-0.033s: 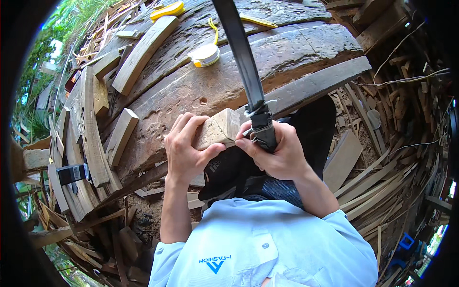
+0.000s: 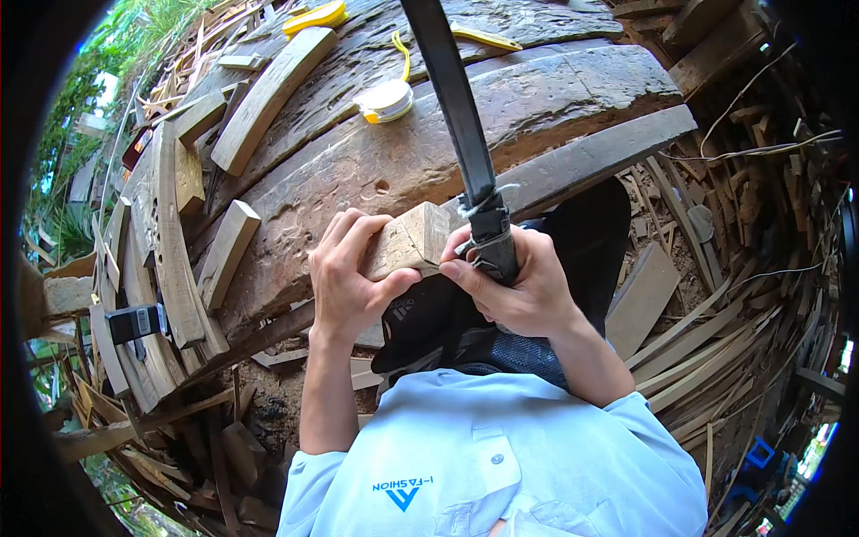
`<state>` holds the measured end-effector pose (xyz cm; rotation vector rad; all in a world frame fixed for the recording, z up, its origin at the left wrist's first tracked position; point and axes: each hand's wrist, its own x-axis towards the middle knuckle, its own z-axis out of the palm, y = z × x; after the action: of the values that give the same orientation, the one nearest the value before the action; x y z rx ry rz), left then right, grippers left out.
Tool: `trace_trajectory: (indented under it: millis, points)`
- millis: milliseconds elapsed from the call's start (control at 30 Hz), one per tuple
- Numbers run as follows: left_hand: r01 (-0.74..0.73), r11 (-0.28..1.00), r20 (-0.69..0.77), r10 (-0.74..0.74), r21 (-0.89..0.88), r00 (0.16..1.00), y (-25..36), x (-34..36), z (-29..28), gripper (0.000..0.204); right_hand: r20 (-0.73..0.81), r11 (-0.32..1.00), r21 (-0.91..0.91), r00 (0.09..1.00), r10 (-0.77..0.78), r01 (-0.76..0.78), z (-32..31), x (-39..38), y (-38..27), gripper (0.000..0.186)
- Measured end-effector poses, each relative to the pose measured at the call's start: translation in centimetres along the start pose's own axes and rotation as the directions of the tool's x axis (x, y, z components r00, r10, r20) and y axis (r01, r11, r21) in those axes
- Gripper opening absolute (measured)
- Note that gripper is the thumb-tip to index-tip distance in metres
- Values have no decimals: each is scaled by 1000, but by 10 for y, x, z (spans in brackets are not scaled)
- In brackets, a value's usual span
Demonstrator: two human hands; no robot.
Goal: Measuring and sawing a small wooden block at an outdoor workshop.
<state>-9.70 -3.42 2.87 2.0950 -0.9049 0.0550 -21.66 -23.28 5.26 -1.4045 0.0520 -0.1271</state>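
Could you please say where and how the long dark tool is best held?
I'd grip the long dark tool by its wrapped near end, coming from the right, as the right hand does: this end is nearest the person, while the narrow length stretches away.

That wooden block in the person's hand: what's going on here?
Someone in a light blue shirt has the fingers of the left hand around the wooden block. The right hand grips the wrapped handle of a long dark tool, close beside the block. The tool slants away over a weathered wooden bench, where a round white-and-yellow tape measure lies.
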Motion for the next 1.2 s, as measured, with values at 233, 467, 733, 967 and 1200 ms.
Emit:
trace_trajectory:
  millis: [233, 467, 733, 967, 1200]
  points:
    - [34, 998, 9, -34, -56, 999, 0, 2, 0, 81, 57, 956, 245, 987, 151, -160, -1, 1, 3, 18]
    - [68, 995, 26, -66, -77, 997, -3, 7, -1, 82, 46, 927, 356, 993, 106, -115, -13, 4, 14, 23]
    - [93, 990, 45, -89, -106, 995, -1, 10, -3, 80, -52, 976, 196, 993, 108, -96, -5, 7, 7, 35]
    - [171, 976, 121, -156, -132, 980, 2, 18, -4, 76, -48, 979, 164, 990, 130, -121, 0, 9, 8, 51]
    - [229, 972, 89, -224, -58, 971, 5, 23, 0, 70, 98, 996, 12, 992, 83, -85, -5, 3, 16, 57]
